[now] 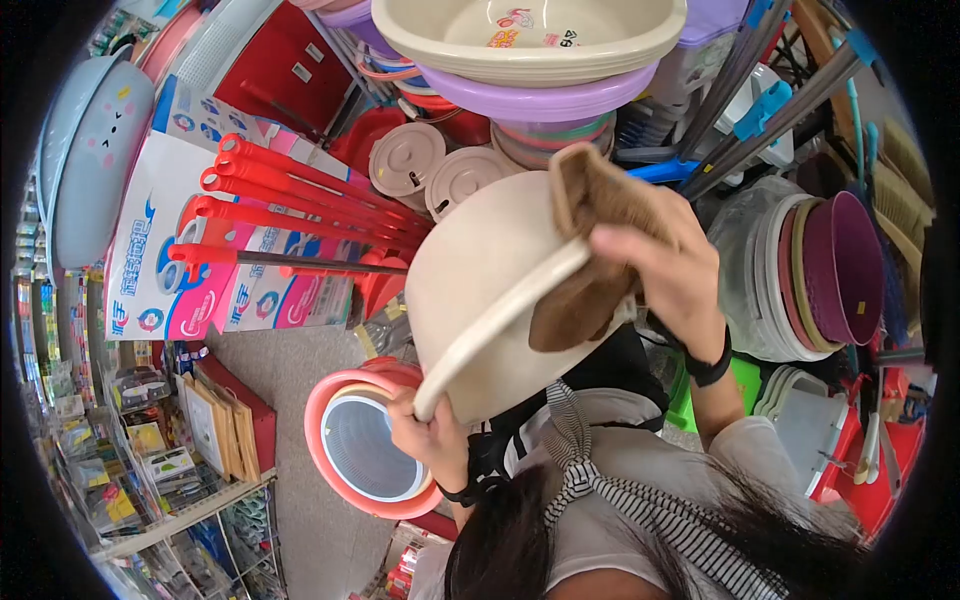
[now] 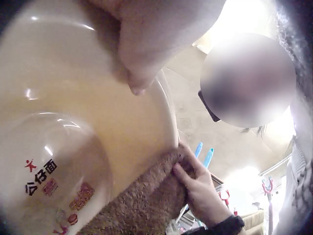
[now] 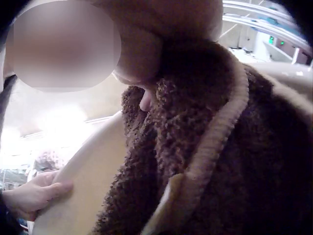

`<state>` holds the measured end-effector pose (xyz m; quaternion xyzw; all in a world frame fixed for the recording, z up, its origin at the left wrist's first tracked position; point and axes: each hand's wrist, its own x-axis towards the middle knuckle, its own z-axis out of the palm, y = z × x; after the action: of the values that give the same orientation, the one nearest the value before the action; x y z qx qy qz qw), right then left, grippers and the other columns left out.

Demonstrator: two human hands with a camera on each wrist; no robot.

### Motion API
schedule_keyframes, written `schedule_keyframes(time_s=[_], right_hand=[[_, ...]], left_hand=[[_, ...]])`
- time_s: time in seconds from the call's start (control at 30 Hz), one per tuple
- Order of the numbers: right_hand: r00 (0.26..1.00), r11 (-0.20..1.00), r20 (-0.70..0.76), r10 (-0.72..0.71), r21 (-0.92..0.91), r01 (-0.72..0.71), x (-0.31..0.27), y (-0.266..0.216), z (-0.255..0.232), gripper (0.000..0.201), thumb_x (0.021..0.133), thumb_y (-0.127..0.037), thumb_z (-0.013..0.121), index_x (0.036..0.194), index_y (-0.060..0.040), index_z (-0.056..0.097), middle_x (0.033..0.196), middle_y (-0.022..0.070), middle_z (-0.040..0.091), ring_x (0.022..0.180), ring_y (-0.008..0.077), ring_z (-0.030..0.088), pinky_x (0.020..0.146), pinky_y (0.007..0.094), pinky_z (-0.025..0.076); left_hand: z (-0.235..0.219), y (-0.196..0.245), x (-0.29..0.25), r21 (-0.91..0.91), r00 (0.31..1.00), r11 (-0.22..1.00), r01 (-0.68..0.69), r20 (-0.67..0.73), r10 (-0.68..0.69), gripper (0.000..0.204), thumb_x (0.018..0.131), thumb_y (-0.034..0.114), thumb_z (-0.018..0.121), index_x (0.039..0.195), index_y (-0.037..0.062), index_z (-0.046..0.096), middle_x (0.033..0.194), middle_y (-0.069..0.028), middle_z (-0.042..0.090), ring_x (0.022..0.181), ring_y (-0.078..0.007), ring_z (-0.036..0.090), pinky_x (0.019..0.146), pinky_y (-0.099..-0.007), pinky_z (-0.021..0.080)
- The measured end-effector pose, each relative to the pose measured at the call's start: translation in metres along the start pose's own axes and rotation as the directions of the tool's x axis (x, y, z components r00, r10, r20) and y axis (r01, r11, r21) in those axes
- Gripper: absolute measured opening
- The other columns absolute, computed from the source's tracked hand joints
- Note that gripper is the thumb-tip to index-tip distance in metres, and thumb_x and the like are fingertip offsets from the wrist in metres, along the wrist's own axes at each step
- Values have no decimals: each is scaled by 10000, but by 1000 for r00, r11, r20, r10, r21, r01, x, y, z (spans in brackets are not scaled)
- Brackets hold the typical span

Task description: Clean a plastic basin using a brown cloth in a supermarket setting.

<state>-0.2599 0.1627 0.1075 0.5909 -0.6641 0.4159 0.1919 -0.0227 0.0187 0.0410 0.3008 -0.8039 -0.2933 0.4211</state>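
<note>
A cream plastic basin is held up tilted in front of the person's body. My left hand grips its rim at the lower left, with the thumb showing over the edge. My right hand holds a brown fuzzy cloth with a pale ribbed edge, which laps over the basin's far rim and inner wall. In the left wrist view, the basin's floor carries printed characters and small pictures, and the cloth lies along the wall below. Bunched pile of the cloth fills much of the right wrist view.
Stacked basins stand ahead. Red-capped poles lean beside printed mop boxes. A pink tub sits on the floor at left, near a goods shelf. Nested buckets and grey-blue poles are at right.
</note>
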Motion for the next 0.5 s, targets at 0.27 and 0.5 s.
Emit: schedule_keyframes(time_s=[0.27, 0.5], right_hand=[[975, 978, -212, 70, -180, -109, -2, -2, 14, 394, 695, -90, 685, 1081, -103, 761, 1156, 144, 652, 971, 328, 621, 836, 426, 509], [986, 974, -51, -158, -169, 147, 15, -41, 20, 420, 706, -190, 692, 1121, -207, 747, 1156, 36, 642, 967, 309, 602, 818, 432, 523]], left_hand=[[1, 1, 6, 15, 978, 979, 203, -51, -202, 175, 908, 76, 687, 887, 5, 528, 830, -50, 561, 757, -105, 519, 722, -251, 438], [15, -2, 3, 2, 993, 994, 108, -37, -108, 206, 820, -47, 673, 836, 16, 477, 737, -80, 577, 649, -124, 515, 625, -256, 446]])
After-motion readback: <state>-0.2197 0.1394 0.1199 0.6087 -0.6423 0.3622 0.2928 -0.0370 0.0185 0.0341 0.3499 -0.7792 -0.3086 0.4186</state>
